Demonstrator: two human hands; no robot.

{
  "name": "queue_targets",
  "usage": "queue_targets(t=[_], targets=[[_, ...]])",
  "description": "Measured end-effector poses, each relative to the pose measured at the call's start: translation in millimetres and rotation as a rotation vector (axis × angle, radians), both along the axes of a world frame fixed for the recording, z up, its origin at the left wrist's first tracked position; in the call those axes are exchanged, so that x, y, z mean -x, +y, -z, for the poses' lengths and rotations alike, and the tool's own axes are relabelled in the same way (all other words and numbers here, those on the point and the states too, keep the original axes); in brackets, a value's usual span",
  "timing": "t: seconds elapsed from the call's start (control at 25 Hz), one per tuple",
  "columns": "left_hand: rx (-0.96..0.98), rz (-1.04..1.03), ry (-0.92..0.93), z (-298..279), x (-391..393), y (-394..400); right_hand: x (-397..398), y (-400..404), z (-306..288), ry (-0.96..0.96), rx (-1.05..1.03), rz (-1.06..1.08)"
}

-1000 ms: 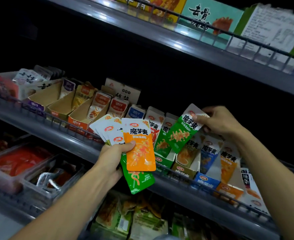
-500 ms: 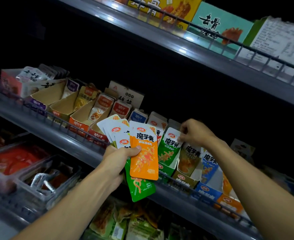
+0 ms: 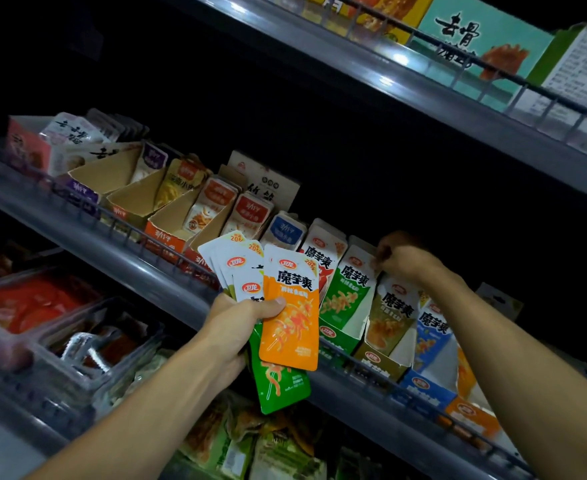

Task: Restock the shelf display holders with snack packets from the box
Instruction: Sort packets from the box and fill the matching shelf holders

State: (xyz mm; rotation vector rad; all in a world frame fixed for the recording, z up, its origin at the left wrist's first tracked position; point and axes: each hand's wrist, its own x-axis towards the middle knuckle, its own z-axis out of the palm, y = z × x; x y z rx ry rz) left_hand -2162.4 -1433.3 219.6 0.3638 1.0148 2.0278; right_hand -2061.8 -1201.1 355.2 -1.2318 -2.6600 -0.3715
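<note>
On the far left of the middle shelf (image 3: 87,233), three cardboard holders (image 3: 129,199) look low. Their brown insides show, and only a few packets stand at the back. These look like they need more.

Next comes the left hand (image 3: 236,327). Its fingers and thumb are curled around a fan of snack packets (image 3: 236,268). An orange packet (image 3: 290,313) sits on top, under the thumb, and a green packet (image 3: 281,386) pokes out below it. So there is a good handful left to put away.

To the right of the fan stands a green holder (image 3: 340,337). A green-and-white packet (image 3: 349,289) stands in it, close to upright, and it looks full at the front.

Then comes the right hand (image 3: 399,258), up at the top corner of that packet. Its fingers are bent there, but the spot is dark, so it is hard to tell if they pinch the packet or just touch it.

Further right, the olive, blue and orange holders (image 3: 420,393) all have packets in them.

The box from the task cannot be seen. The job looks partly done.
</note>
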Motion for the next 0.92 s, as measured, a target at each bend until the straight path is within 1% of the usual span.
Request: queue_targets(t=[0.32,0.4,0.48,0.52,0.56,0.6,0.64,0.68,0.72,0.76,0.8,0.92], targets=[[0.008,0.043,0.024,4,3,1,4,2,1,0.039,0.068,0.032],[0.003,0.053,0.025,5,3,1,3,1,2,0.054,0.027,0.037],[-0.001,0.066,0.02,5,2,1,-1,-5,1,0.175,-0.073,-0.026],[-0.001,0.073,0.022,4,1,1,-3,-12,2,0.263,-0.082,-0.096],[-0.001,0.078,0.022,2,0,1,-5,-23,2,0.342,-0.01,-0.176],[0.0,0.082,0.022,1,-2,1,-6,-38,3,0.392,0.145,-0.25],[0.001,0.085,0.025,0,-4,2,-5,-55,6,0.396,0.341,-0.301],[0.003,0.088,0.028,-2,-7,3,-5,-72,10,0.354,0.517,-0.322],[0.003,0.094,0.031,-4,-9,3,-6,-84,14,0.302,0.645,-0.325],[-0.001,0.103,0.034,-6,-12,3,-9,-89,18,0.275,0.737,-0.331],[-0.008,0.113,0.038,-9,-14,3,-13,-89,20,0.292,0.81,-0.348],[-0.024,0.159,0.056,-16,-21,3,-32,-87,17,0.395,0.901,-0.358]])
